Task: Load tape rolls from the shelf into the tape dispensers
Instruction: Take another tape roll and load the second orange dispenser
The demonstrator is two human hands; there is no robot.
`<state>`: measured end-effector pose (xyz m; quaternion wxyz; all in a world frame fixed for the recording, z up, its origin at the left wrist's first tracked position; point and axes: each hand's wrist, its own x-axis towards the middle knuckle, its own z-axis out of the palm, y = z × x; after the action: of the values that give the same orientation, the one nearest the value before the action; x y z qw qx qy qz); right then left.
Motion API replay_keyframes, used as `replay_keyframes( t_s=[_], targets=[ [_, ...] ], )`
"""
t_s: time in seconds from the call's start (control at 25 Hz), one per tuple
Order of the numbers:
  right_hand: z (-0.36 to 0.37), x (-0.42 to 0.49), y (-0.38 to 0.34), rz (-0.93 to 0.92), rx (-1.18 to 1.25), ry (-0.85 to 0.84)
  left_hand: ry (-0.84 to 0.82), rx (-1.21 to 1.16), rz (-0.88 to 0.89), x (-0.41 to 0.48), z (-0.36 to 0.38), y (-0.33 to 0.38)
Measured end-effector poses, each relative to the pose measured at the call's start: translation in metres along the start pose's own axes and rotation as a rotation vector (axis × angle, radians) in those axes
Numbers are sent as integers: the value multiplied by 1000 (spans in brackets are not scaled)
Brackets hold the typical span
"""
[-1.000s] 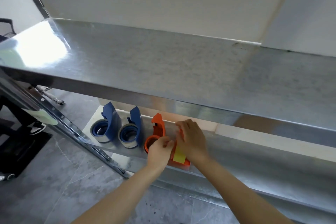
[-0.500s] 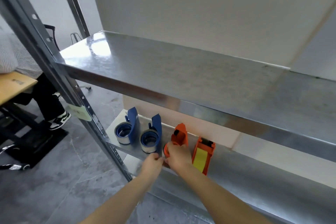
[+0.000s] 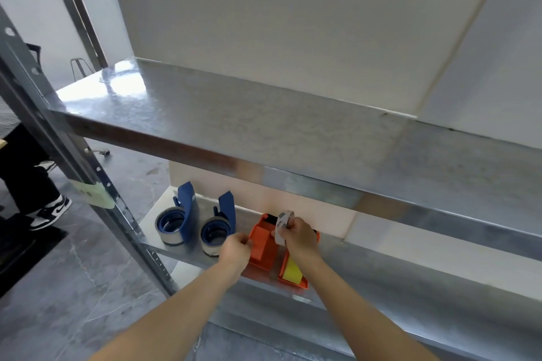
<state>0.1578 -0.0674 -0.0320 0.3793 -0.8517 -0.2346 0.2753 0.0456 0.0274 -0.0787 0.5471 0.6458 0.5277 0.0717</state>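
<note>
The right hand [image 3: 302,237] pinches a pale tape roll [image 3: 283,224] between thumb and curled fingers. It holds the roll on edge, just above the back end of an orange dispenser [image 3: 261,243]. Whether the roll touches the dispenser cannot be told, as the hand covers the lower part of it.

The left hand [image 3: 234,250] grips the left side of that same orange dispenser, with its fingers curled around the edge. The dispenser lies on the lower shelf [image 3: 381,269], near the front lip.

Just to the right of it lies a second orange dispenser [image 3: 293,272] with a yellow panel on top. The right wrist hides part of it.

To the left stand two blue dispensers, a far-left one [image 3: 184,214] and a nearer one [image 3: 225,214]. They sit side by side, and both are already loaded with tape. The nearer one is just beside the left hand.

The upper shelf [image 3: 234,120] of bare metal juts out above all of this and shades the back of the lower one.

A metal post [image 3: 88,173] runs down the left side with a pale label [image 3: 92,193] stuck to it. Beyond the post, someone's black-and-white shoe [image 3: 51,212] rests on the grey floor [image 3: 58,287].
</note>
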Motion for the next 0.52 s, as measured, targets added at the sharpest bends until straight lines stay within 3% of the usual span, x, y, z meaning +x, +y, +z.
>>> replay_keyframes(
  t_s=[0.12,0.28,0.52],
  targets=[
    [-17,-7,-4,7,165,0,-7,97,44,-13,2,-7],
    [-33,-24,-2,-44,139,25,12,180,130,-32,-9,2],
    [-80,-64,23,-32,123,183,57,403,450,-51,-17,50]
  ],
)
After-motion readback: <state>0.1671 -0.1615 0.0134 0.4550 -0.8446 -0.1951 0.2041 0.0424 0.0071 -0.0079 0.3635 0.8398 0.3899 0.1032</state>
